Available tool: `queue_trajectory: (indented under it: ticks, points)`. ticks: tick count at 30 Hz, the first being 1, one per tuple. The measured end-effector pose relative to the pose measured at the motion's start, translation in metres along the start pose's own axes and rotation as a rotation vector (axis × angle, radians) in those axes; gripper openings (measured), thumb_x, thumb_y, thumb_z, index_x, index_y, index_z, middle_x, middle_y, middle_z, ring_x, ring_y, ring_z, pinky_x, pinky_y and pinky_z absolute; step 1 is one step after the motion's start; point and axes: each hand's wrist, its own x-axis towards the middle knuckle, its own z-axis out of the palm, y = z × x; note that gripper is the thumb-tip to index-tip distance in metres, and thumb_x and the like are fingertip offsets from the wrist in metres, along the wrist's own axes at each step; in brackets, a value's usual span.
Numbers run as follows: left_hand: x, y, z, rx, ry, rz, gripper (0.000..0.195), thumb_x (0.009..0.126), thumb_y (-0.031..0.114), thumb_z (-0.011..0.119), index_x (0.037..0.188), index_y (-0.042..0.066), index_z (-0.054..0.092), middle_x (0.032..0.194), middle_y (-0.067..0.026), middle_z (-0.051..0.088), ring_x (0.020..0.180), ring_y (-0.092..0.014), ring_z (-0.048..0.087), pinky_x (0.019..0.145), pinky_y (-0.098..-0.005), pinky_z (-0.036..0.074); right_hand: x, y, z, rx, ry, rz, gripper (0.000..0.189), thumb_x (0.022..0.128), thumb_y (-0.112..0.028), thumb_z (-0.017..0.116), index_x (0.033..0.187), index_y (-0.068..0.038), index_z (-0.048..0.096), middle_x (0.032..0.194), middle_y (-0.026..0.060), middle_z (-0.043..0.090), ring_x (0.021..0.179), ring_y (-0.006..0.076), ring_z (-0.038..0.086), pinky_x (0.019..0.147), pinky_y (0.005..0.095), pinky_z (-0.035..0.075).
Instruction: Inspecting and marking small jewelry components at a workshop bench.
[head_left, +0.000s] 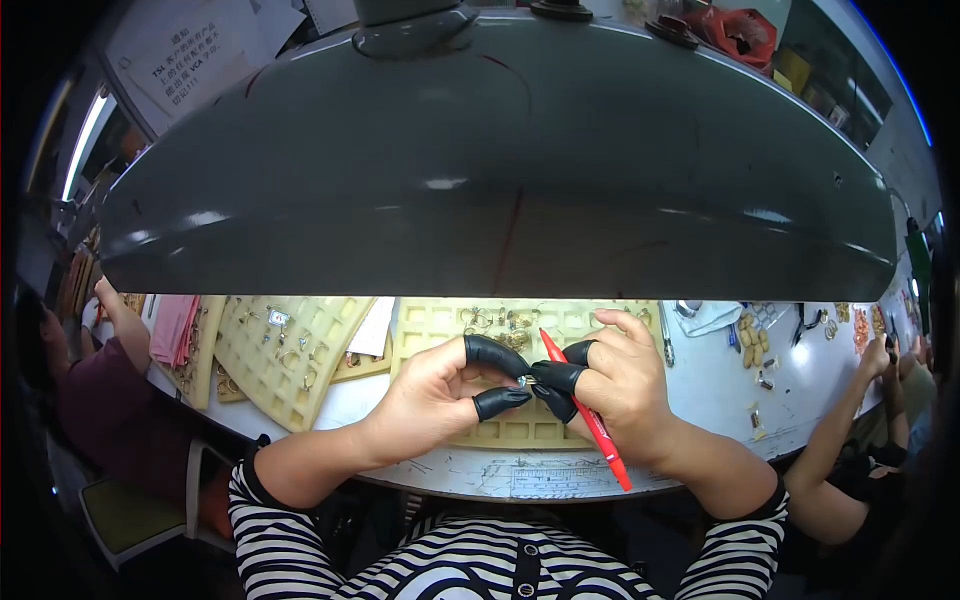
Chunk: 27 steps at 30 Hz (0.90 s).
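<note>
Between my two hands, over a pale yellow compartment tray (491, 431), is a small ring with a light blue stone (523, 381). The black-cotted thumb and finger of my left hand (442, 390) pinch it from the left. My right hand (619, 379), also with black finger cots, grips it from the right and holds a red marker pen (600, 435) slanting down between its fingers. Several gold-coloured rings (517, 320) lie in the tray just beyond my hands.
A large grey lamp hood (495, 165) spans the view above the bench. At left are a second tray with rings (255, 375) and pink pouches (174, 330). Tweezers (667, 341), peanuts (752, 341) and small jewellery lie at right. Co-workers sit at both sides.
</note>
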Motion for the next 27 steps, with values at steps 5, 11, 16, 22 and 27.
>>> queue_trajectory:
  ticks: [5,11,16,22,27]
  points:
    - [0.0000,-0.0002,-0.0019,0.033,-0.001,-0.005,0.018,0.085,-0.002,0.066,0.102,-0.001,0.060,0.102,-0.0062,0.061,0.098,-0.013,0.061,0.087,-0.0270,0.051,0.0011,-0.0008,0.0022,0.016,0.014,0.023,0.018,0.058,-0.009,0.072,0.064,-0.009,0.055,0.063,0.0038,0.048,0.064,0.0209,0.053,0.088,0.0449,0.045]
    - [0.0005,-0.0012,-0.0010,0.059,0.019,0.004,0.016,0.085,-0.001,0.066,0.100,-0.001,0.062,0.099,-0.0060,0.061,0.095,-0.013,0.062,0.083,-0.0263,0.053,0.0000,-0.0002,0.0010,0.041,-0.037,0.048,0.023,0.062,-0.006,0.073,0.085,-0.008,0.071,0.066,0.0033,0.052,0.065,0.0201,0.054,0.091,0.0456,0.043]
    - [0.0010,-0.0016,-0.0030,0.122,-0.018,0.042,0.015,0.086,0.000,0.066,0.100,-0.001,0.062,0.100,-0.0057,0.060,0.095,-0.012,0.061,0.082,-0.0256,0.052,-0.0009,0.0004,0.0037,0.090,-0.025,0.074,0.021,0.063,-0.005,0.073,0.084,-0.008,0.070,0.064,0.0033,0.051,0.064,0.0201,0.053,0.090,0.0443,0.043]
    - [0.0009,0.0014,-0.0007,0.122,0.006,-0.002,0.018,0.086,0.000,0.066,0.103,-0.001,0.061,0.101,-0.0051,0.059,0.099,-0.013,0.061,0.088,-0.0269,0.052,0.0007,-0.0006,0.0042,0.046,0.018,0.062,0.019,0.059,-0.010,0.073,0.073,-0.007,0.061,0.068,0.0050,0.051,0.067,0.0226,0.054,0.087,0.0452,0.045]
    - [-0.0005,0.0040,0.0000,0.055,-0.037,-0.072,0.018,0.089,-0.001,0.061,0.107,-0.003,0.058,0.107,-0.0078,0.064,0.102,-0.013,0.060,0.091,-0.0275,0.050,-0.0006,-0.0048,-0.0008,-0.100,0.017,-0.117,0.011,0.060,-0.014,0.067,0.066,-0.014,0.058,0.073,0.0028,0.055,0.082,0.0206,0.061,0.096,0.0486,0.041]
